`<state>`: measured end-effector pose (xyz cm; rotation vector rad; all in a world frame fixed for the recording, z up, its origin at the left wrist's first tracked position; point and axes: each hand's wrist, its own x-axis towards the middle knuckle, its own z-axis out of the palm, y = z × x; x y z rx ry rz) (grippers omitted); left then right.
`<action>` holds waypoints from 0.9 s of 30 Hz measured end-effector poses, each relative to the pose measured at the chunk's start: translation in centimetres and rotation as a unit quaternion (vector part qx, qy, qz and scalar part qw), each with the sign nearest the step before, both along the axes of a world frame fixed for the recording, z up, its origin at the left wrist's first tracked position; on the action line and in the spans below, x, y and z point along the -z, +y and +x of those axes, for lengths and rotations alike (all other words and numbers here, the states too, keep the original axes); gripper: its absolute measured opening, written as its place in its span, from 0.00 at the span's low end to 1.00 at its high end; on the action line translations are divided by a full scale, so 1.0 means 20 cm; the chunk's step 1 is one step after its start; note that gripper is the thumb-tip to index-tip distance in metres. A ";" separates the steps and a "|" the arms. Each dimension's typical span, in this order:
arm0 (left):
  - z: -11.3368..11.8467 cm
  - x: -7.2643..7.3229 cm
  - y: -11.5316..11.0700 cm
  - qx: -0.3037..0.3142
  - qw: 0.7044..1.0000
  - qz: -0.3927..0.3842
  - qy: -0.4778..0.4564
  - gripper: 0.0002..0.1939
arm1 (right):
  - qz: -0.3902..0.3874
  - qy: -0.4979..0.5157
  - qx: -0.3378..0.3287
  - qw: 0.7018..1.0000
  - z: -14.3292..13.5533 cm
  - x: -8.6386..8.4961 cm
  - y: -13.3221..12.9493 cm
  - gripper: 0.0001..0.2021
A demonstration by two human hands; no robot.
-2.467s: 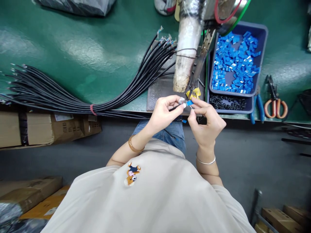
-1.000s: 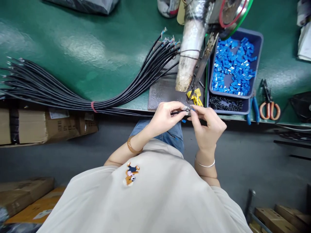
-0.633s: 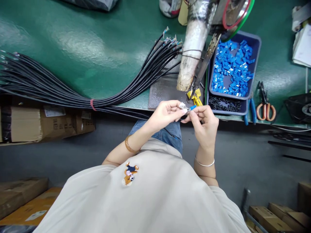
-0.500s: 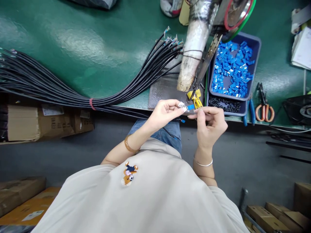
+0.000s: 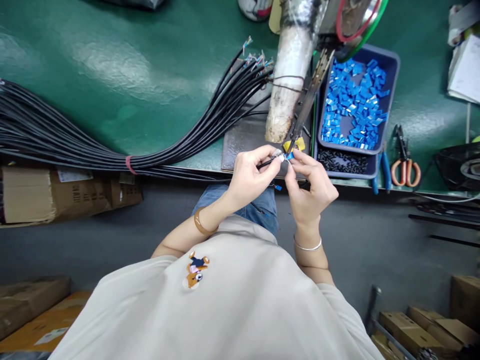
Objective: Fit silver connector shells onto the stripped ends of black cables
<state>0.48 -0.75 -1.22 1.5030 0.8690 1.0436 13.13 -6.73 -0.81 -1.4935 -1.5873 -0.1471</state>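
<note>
My left hand (image 5: 253, 172) is closed on a black cable (image 5: 265, 163), thumb and forefinger pinching near its stripped end. A small blue connector piece (image 5: 290, 156) sits at the fingertips, by the cable's thin wires. From the right, my right hand (image 5: 311, 182) meets it, its thumb and forefinger pinched at a thin pale wire (image 5: 288, 162); the fingers partly cover the contact. Just above the piece, the narrow lower end of a slanted metal bar (image 5: 311, 100) comes down beside a yellow part (image 5: 298, 144).
A bundle of black cables (image 5: 180, 154) with a red tie lies along the green bench (image 5: 150, 115). A tray (image 5: 393, 75) of blue pieces sits over another holding small black parts (image 5: 343, 161). Orange-handled scissors (image 5: 406, 172) and blue-handled pliers (image 5: 385, 170) lie right. A white wrapped tube (image 5: 290, 75) hangs above.
My right hand has moved left and up, closing in on my left hand and the blue piece. The piece is now more covered by fingers. The whole view has shifted slightly.
</note>
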 end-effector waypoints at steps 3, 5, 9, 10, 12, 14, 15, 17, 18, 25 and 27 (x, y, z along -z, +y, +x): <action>0.00 0.00 0.00 -0.007 1.000 0.008 0.004 0.08 | 0.002 0.005 0.001 1.000 0.00 -0.01 0.01 0.03; 0.01 0.00 0.01 -0.010 1.000 0.011 0.000 0.08 | 0.004 0.007 0.002 1.000 0.00 -0.02 0.02 0.03; 0.00 -0.01 0.01 -0.011 1.000 0.024 -0.001 0.08 | 0.004 0.005 -0.001 1.000 0.00 -0.03 0.02 0.04; 0.00 -0.01 0.01 -0.008 1.000 0.023 -0.002 0.08 | 0.001 0.005 -0.007 1.000 0.00 -0.03 0.02 0.04; -0.01 0.00 0.01 0.001 1.000 0.014 0.005 0.08 | -0.010 0.004 -0.022 1.000 0.00 -0.03 0.01 0.05; -0.02 0.00 0.01 0.007 1.000 0.006 0.023 0.08 | -0.022 0.000 -0.035 0.999 0.01 -0.02 0.00 0.05; -0.03 0.01 0.01 0.008 0.999 0.005 0.033 0.08 | -0.025 -0.003 -0.040 0.999 0.01 -0.02 0.00 0.06; -0.03 0.02 0.00 0.009 0.999 0.006 0.044 0.08 | -0.026 -0.009 -0.041 0.999 0.01 -0.02 -0.01 0.05; -0.03 0.02 0.00 0.009 0.999 0.007 0.045 0.08 | -0.026 -0.009 -0.039 0.999 0.01 -0.02 -0.01 0.05; -0.05 0.01 -0.02 0.076 0.994 0.007 0.074 0.09 | -0.043 0.070 0.003 0.997 0.04 -0.05 -0.04 0.02; -0.08 0.00 -0.04 0.140 0.984 0.022 0.105 0.08 | -0.035 0.128 0.024 0.991 0.05 -0.06 -0.05 0.02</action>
